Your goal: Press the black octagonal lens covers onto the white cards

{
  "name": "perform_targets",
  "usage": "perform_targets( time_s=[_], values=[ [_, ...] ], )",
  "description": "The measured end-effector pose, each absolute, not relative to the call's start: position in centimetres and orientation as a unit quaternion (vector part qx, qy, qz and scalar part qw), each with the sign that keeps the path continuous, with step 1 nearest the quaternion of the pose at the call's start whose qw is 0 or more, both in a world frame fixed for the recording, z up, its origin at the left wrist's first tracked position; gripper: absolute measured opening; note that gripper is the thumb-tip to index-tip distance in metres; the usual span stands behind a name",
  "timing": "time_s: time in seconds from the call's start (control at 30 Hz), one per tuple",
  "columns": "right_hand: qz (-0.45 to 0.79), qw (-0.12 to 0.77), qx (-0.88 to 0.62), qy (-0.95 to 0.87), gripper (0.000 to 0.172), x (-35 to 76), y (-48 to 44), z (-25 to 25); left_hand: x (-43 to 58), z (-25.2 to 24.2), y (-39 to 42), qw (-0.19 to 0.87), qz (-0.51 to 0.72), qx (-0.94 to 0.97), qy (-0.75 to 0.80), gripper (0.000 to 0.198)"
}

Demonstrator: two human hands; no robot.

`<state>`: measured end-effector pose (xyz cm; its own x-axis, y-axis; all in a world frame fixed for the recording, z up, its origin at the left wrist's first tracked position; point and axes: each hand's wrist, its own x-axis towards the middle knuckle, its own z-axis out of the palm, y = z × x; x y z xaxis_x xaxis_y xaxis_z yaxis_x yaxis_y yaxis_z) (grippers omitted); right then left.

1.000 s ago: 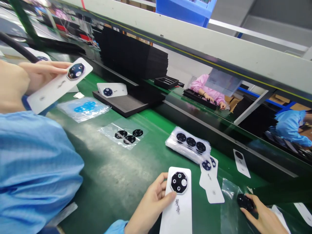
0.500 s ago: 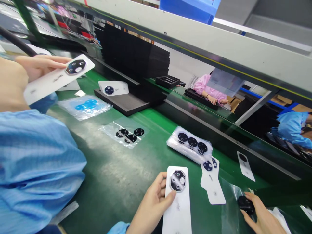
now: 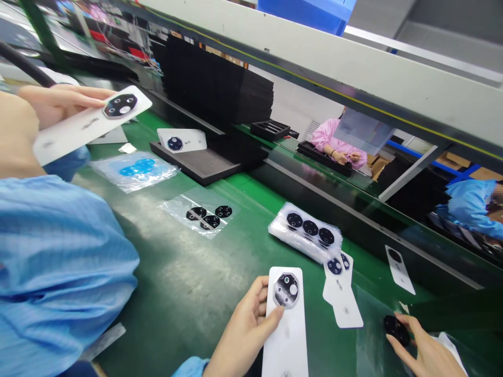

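A white panel [image 3: 286,335] with an octagonal camera plate [image 3: 286,289] near its far end is in the left hand [image 3: 247,335]; the fingers are clamped on it, the thumb on its face just below the plate. A black octagonal piece [image 3: 395,329] is pinched between the fingers of the right hand [image 3: 428,348], with a thin clear bag [image 3: 367,343] just left of those fingers. Between both hands' fingers and farther off, two overlapping panels [image 3: 347,308] lie on the green worktop [image 3: 168,293], touching a stack of bags [image 3: 296,239] that shows three black octagons. A lone panel [image 3: 401,273] lies beyond the right fingers. Well beyond the left fingers, to their left, are a flat bag [image 3: 182,213] with black octagons and a dark tray [image 3: 210,167] bearing a tilted panel [image 3: 195,140]. Farther left, a co-worker's hand [image 3: 58,104] holds another panel [image 3: 80,132].
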<state>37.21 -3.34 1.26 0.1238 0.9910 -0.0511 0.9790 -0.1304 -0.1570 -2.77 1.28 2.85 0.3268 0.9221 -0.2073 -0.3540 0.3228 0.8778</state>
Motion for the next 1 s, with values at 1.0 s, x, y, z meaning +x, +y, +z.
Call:
perform_targets(
  time_s=[1.0],
  values=[
    [0.115,0.113,-0.753,-0.637,0.054,34.3,-3.1,3.7,-3.0,2.5,1.5,0.78,0.434,0.307,0.331,0.048]
  ],
)
